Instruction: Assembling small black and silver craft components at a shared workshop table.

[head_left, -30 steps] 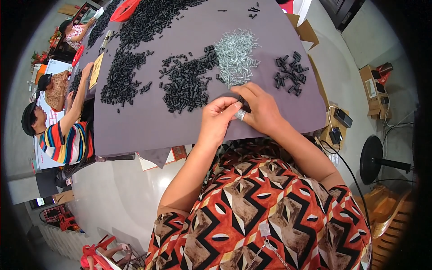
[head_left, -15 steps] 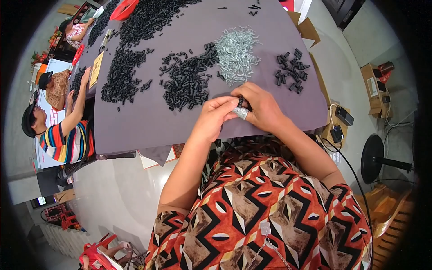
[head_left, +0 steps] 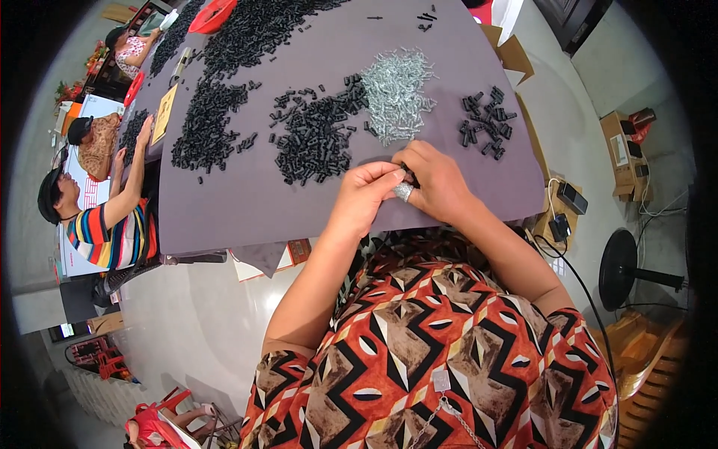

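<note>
Close together above the table's near edge, my two hands meet fingertip to fingertip. My right hand [head_left: 437, 183] curls around a small black plastic piece [head_left: 408, 173], mostly hidden by the fingers. Silvery tape [head_left: 403, 191] wraps the right thumb. My left hand [head_left: 360, 196] has thumb and forefinger pinched against that piece; anything tiny between these fingertips is hidden. Just beyond the hands lies a heap of small shiny, clear-silvery pieces [head_left: 395, 93]. To its left is a pile of short black tubular pieces [head_left: 314, 146], and to its right a smaller black group [head_left: 486, 123].
Larger black piles [head_left: 213, 123] and a red tray [head_left: 212, 16] lie farther left on the grey tablecloth [head_left: 247, 202]. A co-worker in a striped shirt [head_left: 112, 232] reaches over the left edge. Cardboard boxes [head_left: 511, 56] and a cable [head_left: 580, 269] are at right.
My left fingertips have closed in on the right hand's fingers, covering more of the black piece. The view has shifted slightly; the piles look the same.
</note>
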{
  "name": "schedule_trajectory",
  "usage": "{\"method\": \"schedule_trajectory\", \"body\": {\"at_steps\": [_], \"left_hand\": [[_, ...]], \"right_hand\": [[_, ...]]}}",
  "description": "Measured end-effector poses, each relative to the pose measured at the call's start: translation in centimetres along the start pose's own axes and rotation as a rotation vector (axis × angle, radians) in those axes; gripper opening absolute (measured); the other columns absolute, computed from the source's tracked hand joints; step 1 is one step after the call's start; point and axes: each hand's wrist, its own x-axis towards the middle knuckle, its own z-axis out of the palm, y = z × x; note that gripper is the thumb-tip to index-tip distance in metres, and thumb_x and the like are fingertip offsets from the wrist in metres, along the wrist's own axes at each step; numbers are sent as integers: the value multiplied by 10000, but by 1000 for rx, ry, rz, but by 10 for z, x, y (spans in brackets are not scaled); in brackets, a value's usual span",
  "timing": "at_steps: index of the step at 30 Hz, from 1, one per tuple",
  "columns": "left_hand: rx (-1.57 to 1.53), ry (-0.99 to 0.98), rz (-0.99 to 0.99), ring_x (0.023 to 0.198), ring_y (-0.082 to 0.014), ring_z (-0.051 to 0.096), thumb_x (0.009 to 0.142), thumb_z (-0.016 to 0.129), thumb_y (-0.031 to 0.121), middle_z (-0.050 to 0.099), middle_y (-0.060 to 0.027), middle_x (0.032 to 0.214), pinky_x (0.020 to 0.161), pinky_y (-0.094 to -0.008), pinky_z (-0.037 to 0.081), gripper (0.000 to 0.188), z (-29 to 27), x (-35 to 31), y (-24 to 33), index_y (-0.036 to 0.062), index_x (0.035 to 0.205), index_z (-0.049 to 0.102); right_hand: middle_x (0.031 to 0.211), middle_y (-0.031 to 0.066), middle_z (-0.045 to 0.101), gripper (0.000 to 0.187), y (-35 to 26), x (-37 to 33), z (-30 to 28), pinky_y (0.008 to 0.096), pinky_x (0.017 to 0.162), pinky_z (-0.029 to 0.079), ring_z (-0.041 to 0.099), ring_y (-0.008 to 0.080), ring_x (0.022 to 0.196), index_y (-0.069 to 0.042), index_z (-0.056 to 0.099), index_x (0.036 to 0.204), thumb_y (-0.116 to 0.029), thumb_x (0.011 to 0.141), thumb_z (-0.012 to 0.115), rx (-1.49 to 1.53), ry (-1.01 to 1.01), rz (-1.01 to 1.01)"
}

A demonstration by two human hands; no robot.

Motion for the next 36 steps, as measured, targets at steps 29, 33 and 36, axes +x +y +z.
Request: {"method": "schedule_trajectory", "body": {"at_steps": [29,33,36], "left_hand": [[1464,290,860,1004,-326,602,818,701,91,652,-112,1010,842,-439,498,179,-31,44,36,46,991,688],[1486,347,881,985,-314,600,816,681,80,646,-97,971,834,-437,495,114,-34,44,30,50,926,688],[1486,340,897,953,-314,603,816,664,69,643,-91,961,825,-433,497,77,-44,42,29,43,886,684]], "right_hand": [[1081,120,598,319,53,9,-52,450,990,419,538,336,1115,-12,620,1042,-132,774,743,-523,78,101],[1096,124,601,299,58,5,-50,451,1001,415,536,339,1127,-10,629,1024,-108,764,738,-497,122,81],[1096,128,605,289,50,8,-53,447,996,420,541,342,1117,-10,635,1016,-84,756,734,-526,129,47]]}}
